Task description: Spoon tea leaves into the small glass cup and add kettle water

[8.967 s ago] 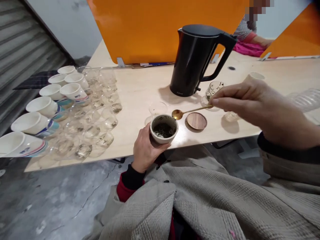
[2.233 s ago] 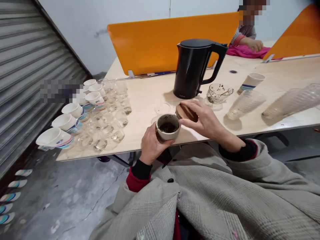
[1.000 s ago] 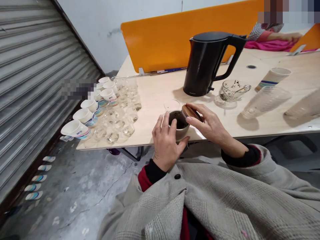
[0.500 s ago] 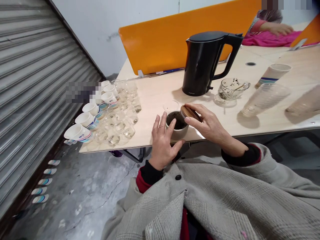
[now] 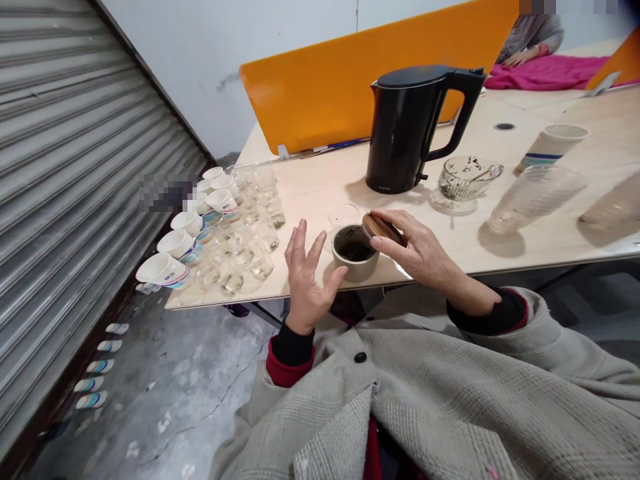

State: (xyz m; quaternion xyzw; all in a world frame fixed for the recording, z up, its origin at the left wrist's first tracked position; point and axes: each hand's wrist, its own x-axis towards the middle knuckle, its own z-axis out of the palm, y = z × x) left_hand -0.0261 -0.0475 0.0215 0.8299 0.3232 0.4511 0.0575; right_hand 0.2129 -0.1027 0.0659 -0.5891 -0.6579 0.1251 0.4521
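Centre of frame: a round off-white ceramic cup (image 5: 357, 270) stands on the pale wooden table (image 5: 317, 181), dark leafy bits (image 5: 354, 251) inside. Right hand (image 5: 425, 252), right of centre, grips a round brown wooden lid (image 5: 381, 228), tilted at the cup's right rim. Left hand (image 5: 309, 280), left of the cup, spreads wide; thumb contact unclear. Tall black kettle (image 5: 400, 137) sits above, right of centre.

The black kettle (image 5: 404, 130) reads "SUPOR" near its base.
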